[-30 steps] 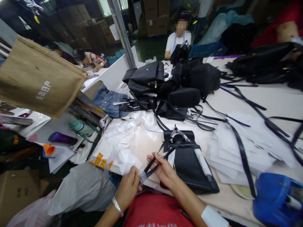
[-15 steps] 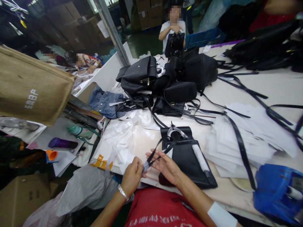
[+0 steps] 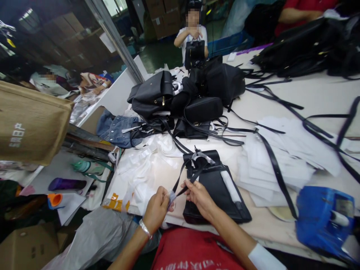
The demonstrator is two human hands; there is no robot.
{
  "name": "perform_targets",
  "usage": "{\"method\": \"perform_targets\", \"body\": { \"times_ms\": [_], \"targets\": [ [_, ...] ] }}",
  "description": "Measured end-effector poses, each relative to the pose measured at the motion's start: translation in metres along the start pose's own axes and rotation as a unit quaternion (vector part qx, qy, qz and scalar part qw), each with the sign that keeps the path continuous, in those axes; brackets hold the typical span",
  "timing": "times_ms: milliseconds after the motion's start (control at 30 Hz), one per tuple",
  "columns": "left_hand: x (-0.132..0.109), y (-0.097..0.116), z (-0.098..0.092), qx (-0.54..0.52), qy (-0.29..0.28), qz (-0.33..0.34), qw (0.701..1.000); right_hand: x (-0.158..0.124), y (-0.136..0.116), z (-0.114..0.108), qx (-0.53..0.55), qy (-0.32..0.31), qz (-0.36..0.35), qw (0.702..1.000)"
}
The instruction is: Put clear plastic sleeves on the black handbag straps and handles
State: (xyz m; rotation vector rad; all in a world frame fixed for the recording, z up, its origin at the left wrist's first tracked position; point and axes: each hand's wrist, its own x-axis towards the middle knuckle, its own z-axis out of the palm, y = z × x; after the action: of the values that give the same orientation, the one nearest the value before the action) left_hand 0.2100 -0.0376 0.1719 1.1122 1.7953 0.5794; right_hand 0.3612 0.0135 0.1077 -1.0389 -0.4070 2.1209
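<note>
I see the left hand [image 3: 156, 209] and right hand [image 3: 199, 195], both grips clenched on the thin black strap [image 3: 178, 191] of the flat black leather bag [image 3: 218, 191] lying near the pale surface [image 3: 309, 97] edge; I think a hard pull may drag it off.

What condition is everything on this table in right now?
Left hand, pinched shut on the black strap, near its wrapped end.
Right hand, pinching the same strap further along.
Black bag, lying flat on the table, strap attached.
Pile of black bags, heaped, straps trailing loose.
White paper sheets, spread in a loose stack.
Purple bottle, lying on its side.
</note>
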Motion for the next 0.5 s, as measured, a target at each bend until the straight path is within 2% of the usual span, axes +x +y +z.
{"method": "perform_targets", "body": {
  "times_ms": [133,300,433,500],
  "targets": [
    [0.009,0.007,0.004,0.009,0.003,0.011,1.000,0.001,-0.003,-0.004,0.066,0.025,-0.024,0.997],
    [0.019,0.017,0.017,0.025,0.005,0.031,0.999,-0.001,-0.007,-0.010,0.083,-0.006,0.039,0.996],
    [0.026,0.023,0.026,0.009,-0.012,0.021,1.000,0.005,-0.017,-0.016,0.124,0.028,-0.003,0.992],
    [0.032,0.027,0.030,0.019,-0.006,0.034,0.999,0.005,-0.015,-0.018,0.129,0.021,0.007,0.991]
  ]
}}
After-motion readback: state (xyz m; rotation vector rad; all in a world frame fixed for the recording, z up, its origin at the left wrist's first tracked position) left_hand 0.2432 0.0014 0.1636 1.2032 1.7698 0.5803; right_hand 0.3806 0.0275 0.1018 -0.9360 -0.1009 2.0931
